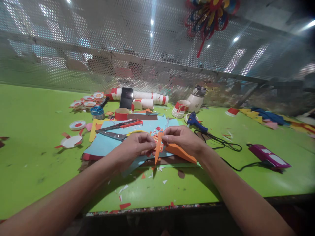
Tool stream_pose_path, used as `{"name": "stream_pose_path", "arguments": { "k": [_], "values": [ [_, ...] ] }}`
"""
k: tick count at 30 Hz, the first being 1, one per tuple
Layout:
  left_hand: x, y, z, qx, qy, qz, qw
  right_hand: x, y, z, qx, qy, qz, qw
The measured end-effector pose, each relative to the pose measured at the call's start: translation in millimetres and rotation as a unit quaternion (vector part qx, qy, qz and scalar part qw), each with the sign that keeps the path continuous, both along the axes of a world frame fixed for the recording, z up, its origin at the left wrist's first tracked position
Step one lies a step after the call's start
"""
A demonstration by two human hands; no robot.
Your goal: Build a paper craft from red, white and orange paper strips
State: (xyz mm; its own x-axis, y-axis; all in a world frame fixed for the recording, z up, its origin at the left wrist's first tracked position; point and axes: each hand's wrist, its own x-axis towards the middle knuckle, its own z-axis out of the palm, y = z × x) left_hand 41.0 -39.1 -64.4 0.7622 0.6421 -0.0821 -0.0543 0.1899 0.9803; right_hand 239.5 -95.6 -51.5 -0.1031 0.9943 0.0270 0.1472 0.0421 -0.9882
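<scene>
Bottle (195, 103) beyond hands (183, 138), contents hidden

A perforated screen (98, 39) behind a green table (29, 164); lights (236, 39) overhead, blurred shapes (123, 72) beyond, possibly seats

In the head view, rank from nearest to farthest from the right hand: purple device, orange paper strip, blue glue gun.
1. Orange paper strip, at the right hand's fingertips.
2. Blue glue gun, beyond the hand, rightward.
3. Purple device, farther right.
</scene>
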Motion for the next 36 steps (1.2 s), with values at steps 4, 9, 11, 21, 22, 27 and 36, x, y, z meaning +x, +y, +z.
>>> {"name": "stream_pose_path", "arguments": {
  "k": [4,9,11,21,22,27,36],
  "values": [
    [0,0,0.2,0.004,0.002,-0.001,1.000,-1,0,1.5,-0.006,0.007,-0.006,1.000],
    [0,0,1.7,-0.006,0.006,0.013,1.000,-1,0,2.5,-0.020,0.031,-0.008,0.999],
    [0,1,0.9,-0.005,0.006,0.021,1.000,-1,0,1.8,-0.027,0.029,-0.005,0.999],
    [-2,2,1.4,0.042,0.002,0.050,0.998,-17,-3,1.1,-0.036,-0.057,0.009,0.998],
    [-1,2,2.0,0.047,0.004,0.052,0.998,-20,-4,2.1,-0.035,-0.071,0.005,0.997],
    [-1,2,2.4,0.044,0.010,0.062,0.997,-27,-6,5.0,-0.019,-0.115,0.008,0.993],
    [-2,2,4.1,0.049,0.004,0.065,0.997,-25,-6,-0.2,-0.025,-0.091,0.006,0.995]
  ]
}}
